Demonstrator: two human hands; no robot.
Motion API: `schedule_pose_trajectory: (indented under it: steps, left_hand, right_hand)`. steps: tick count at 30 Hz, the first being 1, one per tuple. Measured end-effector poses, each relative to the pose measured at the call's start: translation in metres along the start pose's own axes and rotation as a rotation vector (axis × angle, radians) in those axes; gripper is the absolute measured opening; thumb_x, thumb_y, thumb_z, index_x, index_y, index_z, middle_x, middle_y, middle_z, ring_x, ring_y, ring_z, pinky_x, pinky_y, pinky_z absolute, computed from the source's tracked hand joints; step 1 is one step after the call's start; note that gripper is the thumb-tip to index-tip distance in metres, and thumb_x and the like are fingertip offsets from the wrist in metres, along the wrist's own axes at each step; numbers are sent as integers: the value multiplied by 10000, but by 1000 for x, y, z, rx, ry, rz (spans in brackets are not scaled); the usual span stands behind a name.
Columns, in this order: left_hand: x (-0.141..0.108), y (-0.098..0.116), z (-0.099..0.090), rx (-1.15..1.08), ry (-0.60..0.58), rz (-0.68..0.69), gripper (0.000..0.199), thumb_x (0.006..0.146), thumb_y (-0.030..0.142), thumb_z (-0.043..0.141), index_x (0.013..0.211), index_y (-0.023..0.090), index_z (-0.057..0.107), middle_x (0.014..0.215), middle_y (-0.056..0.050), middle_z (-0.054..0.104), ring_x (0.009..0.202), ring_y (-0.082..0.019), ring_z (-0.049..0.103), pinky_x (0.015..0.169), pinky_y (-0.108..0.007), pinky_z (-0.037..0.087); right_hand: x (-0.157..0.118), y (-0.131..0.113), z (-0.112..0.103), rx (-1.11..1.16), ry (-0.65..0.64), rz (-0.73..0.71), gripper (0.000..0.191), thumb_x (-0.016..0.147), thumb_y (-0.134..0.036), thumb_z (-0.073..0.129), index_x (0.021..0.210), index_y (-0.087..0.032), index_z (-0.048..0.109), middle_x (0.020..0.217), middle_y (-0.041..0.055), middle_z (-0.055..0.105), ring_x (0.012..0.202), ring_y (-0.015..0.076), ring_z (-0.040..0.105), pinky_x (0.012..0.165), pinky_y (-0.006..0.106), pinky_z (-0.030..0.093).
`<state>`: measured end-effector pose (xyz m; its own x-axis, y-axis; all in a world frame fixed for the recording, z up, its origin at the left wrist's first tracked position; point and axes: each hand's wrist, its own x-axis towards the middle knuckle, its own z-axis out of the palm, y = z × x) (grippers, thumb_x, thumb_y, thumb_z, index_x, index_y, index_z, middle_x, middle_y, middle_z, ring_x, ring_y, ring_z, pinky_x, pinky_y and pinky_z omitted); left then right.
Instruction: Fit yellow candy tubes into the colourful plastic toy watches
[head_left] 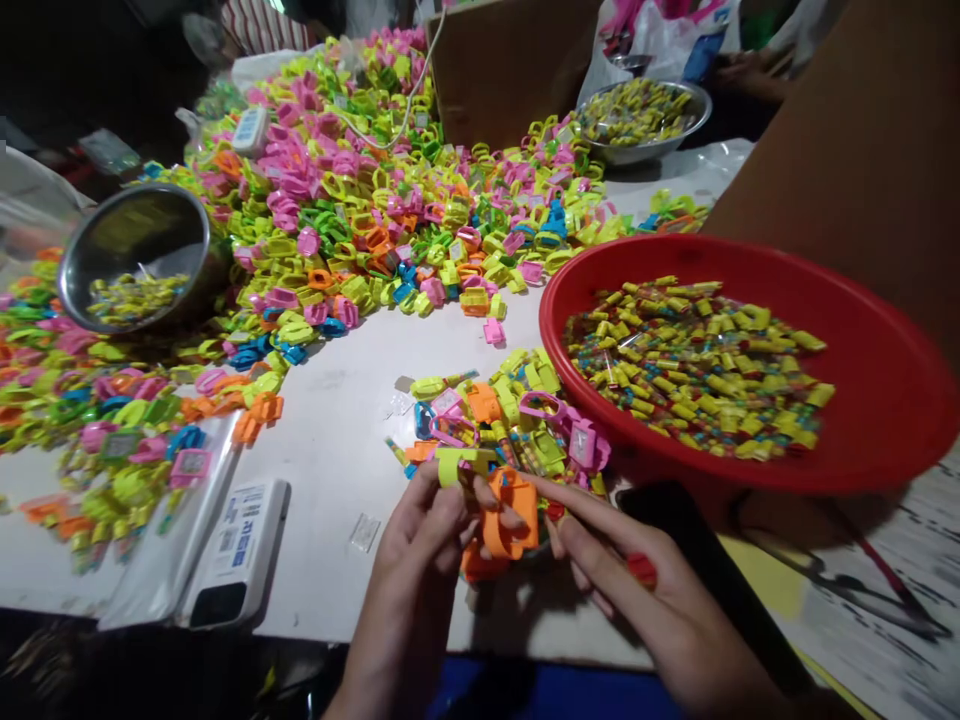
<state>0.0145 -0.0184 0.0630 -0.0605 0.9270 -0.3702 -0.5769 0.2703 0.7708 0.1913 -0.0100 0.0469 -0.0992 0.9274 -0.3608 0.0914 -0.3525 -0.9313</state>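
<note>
My left hand (427,530) is closed, with a yellow-green toy watch (461,464) pinched in its fingers. An orange toy watch (511,515) hangs between my hands, its band looped by the left fingers. My right hand (615,555) is closed beside it, the index fingertip against the orange watch. Red ends (555,511) of something small show between the right fingers; most of it is hidden. Just beyond my hands lies a small pile of toy watches and wrapped candy tubes, including a pink toy watch (585,445).
A red basin (885,400) of wrapped candy tubes stands at right. One steel bowl (196,225) tilts at left; another steel bowl (637,152) stands behind. Toy watches heap at the back (360,200). A white boxy device (236,545), plastic bags (161,560), a dark phone-like slab (697,560) and glasses (847,570) lie near.
</note>
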Motion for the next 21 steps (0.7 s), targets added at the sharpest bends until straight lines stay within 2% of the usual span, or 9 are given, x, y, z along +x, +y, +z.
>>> schedule_pose_trajectory:
  steps: [3, 7, 9, 11, 13, 15, 17, 19, 21]
  left_hand:
    - [-5, -3, 2, 62, -46, 42, 308, 891, 422, 857, 1100, 216, 760, 919, -35, 742, 845, -183, 737, 855, -289, 582]
    - [-11, -6, 6, 116, -89, 36, 402, 861, 483, 876, 1144, 212, 787, 922, -67, 769, 868, -208, 732, 796, -277, 576]
    - [-11, -8, 5, 142, -17, 98, 362, 884, 487, 855, 1116, 215, 803, 904, -56, 764, 920, -214, 731, 838, -279, 580]
    - [-9, -10, 2, 204, 55, 198, 287, 936, 499, 802, 963, 214, 814, 871, -41, 756, 912, -199, 722, 858, -271, 579]
    - [-8, -12, 0, 320, 55, 262, 343, 958, 535, 766, 849, 213, 810, 864, -43, 768, 866, -187, 715, 826, -261, 579]
    - [-9, -13, 2, 465, 9, 264, 338, 911, 558, 811, 878, 222, 838, 888, -55, 795, 851, -197, 722, 791, -263, 586]
    - [-10, -13, 7, 588, -3, 244, 333, 849, 550, 873, 944, 231, 861, 874, -60, 801, 815, -200, 718, 741, -261, 588]
    - [-11, -14, 12, 646, 42, 254, 320, 818, 530, 906, 932, 234, 865, 826, -48, 788, 727, -174, 690, 644, -236, 564]
    - [-10, -15, 13, 662, 108, 301, 280, 839, 505, 895, 927, 240, 869, 800, -35, 779, 621, -139, 641, 525, -211, 510]
  right_hand:
    - [-3, 0, 0, 49, -14, 91, 671, 904, -742, 721, 1385, -278, 779, 949, 94, 794, 924, 298, 768, 714, 359, 636]
    - [-8, 3, 0, 72, -47, 125, 649, 910, -720, 724, 1379, -273, 770, 930, 75, 811, 899, 289, 776, 786, 381, 641]
    - [-8, 5, -1, 68, -24, 76, 625, 946, -707, 683, 1375, -261, 767, 1058, 102, 828, 991, 307, 783, 878, 410, 643]
    - [-8, 4, -4, 55, 14, -43, 569, 1000, -673, 621, 1371, -263, 762, 1264, 124, 803, 1173, 327, 753, 1007, 426, 614]
    - [-6, 3, -5, 9, 45, -189, 481, 1051, -603, 574, 1363, -290, 761, 1394, 106, 762, 1312, 321, 699, 1091, 410, 572]
    - [-5, 2, -5, -86, 44, -315, 398, 1087, -503, 543, 1385, -340, 752, 1436, 64, 750, 1344, 289, 690, 1108, 373, 562]
    - [-5, 1, -6, -190, -5, -400, 401, 1108, -415, 513, 1458, -388, 708, 1461, 32, 741, 1338, 259, 703, 1098, 346, 574]
    - [-6, 0, -8, -234, -27, -415, 449, 1115, -421, 508, 1547, -406, 632, 1540, 18, 689, 1417, 259, 654, 1146, 363, 555]
    - [-7, 0, -11, -217, -24, -360, 528, 1099, -511, 539, 1614, -396, 551, 1643, 18, 587, 1540, 288, 529, 1232, 436, 489]
